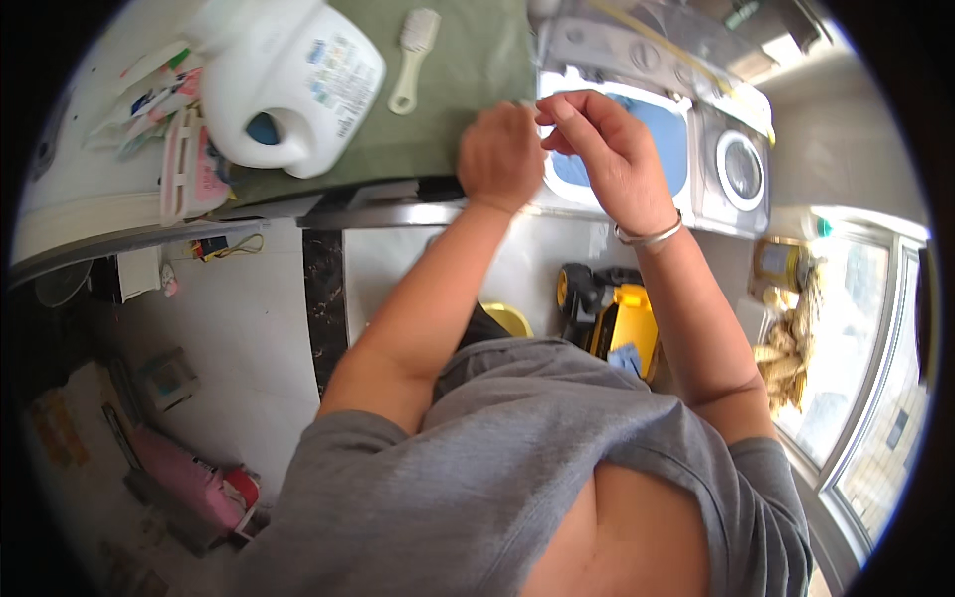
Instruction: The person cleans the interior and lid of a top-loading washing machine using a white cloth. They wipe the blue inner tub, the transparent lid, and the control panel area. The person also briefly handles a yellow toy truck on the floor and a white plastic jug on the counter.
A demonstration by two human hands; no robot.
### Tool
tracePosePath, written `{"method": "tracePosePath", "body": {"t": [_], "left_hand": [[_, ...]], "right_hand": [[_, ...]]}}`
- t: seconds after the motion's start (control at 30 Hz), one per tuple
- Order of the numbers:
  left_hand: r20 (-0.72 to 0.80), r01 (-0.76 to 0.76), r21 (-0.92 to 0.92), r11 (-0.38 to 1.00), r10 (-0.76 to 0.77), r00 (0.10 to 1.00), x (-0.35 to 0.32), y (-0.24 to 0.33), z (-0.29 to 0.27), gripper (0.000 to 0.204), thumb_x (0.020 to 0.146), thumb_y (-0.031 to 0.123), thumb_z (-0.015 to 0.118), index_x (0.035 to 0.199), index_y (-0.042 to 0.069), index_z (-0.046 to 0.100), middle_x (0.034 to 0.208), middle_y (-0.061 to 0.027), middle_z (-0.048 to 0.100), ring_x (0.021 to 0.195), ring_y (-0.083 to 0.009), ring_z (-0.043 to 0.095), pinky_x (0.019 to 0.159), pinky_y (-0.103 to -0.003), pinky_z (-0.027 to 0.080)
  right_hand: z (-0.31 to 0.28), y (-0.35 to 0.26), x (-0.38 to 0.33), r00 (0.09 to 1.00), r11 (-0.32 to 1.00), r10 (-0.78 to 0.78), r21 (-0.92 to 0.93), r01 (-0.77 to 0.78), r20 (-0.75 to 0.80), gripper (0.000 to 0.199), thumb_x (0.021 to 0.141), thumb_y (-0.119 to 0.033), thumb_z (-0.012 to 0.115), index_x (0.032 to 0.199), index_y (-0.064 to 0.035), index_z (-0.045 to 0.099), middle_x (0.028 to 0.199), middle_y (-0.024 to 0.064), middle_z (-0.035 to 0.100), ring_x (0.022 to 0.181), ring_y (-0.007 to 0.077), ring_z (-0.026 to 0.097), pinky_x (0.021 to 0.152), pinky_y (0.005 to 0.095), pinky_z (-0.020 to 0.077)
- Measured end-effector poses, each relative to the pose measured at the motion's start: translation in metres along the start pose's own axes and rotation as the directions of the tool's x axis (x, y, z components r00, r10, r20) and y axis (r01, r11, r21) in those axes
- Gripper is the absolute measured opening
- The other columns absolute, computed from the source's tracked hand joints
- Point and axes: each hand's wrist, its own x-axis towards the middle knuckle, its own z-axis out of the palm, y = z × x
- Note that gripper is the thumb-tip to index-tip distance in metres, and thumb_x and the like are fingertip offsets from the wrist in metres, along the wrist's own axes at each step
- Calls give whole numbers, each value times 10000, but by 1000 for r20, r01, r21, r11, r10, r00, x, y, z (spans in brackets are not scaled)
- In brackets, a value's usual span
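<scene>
My left hand [502, 157] is curled into a fist, slightly blurred, over the right edge of a dark green cover [448, 119]. Close beside it my right hand [622, 154], with a silver bangle [649, 237] on its wrist, has thumb and fingers bent together. The fingertips of both hands almost meet; whatever they may hold cannot be made out. A pale-handled scrub brush [410, 65] lies on the cover, left of my left hand. Further left stands a big white jug [343, 95] with a handle. Below my right hand is a light-rimmed blue panel [662, 139] on a washing machine.
A pink-and-white plastic item [194, 174] and packets [159, 95] lie by the jug. A round-windowed appliance [738, 169] stands at right. On the floor are a yellow-and-black wheeled thing [629, 323], a yellow basin [507, 318] and a pink bag [184, 478]. A window [846, 328] is at right.
</scene>
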Motion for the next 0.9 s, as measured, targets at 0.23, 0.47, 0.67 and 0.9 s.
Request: {"method": "tracePosePath", "body": {"t": [0.23, 0.47, 0.67, 0.9], "left_hand": [[171, 263, -767, 585, -208, 963, -4, -29, -65, 130, 882, 117, 477, 981, 36, 500, 888, -167, 544, 866, -385, 546, 721, -470, 442], [464, 432, -857, 283, 56, 884, -21, -119, -162, 97, 873, -12, 524, 964, 16, 544, 777, -96, 509, 644, -206, 490, 618, -313, 411], [585, 554, -799, 235, 86, 807, -43, -163, -187, 107, 897, 39, 530, 998, 22, 560, 796, -66, 525, 696, -158, 503, 647, -287, 415], [668, 651, -743, 153, 124, 734, -46, -180, -192, 150, 915, 71, 536, 1044, 3, 569, 855, -55, 565, 751, -125, 520, 678, -280, 433]], "right_hand": [[110, -36, 91, 958, 980, -71, -159, 119, 278, 214, 993, -178, 506, 894, -10, 593, 853, 29, 610, 722, 93, 551, 680, 235, 465], [119, 49, 103, 996, 836, -13, -548, -40, -93, 191, 926, -147, 585, 789, -14, 589, 706, 65, 613, 586, 158, 550, 540, 293, 441], [128, 83, 94, 942, 508, -336, -845, 166, -17, 124, 749, -26, 579, 855, -28, 644, 795, 174, 633, 728, 380, 614, 609, 429, 488], [124, 84, 92, 953, 513, -303, -844, 158, -5, 233, 726, -39, 594, 942, -41, 681, 896, 179, 670, 816, 385, 641, 692, 420, 522]]}}
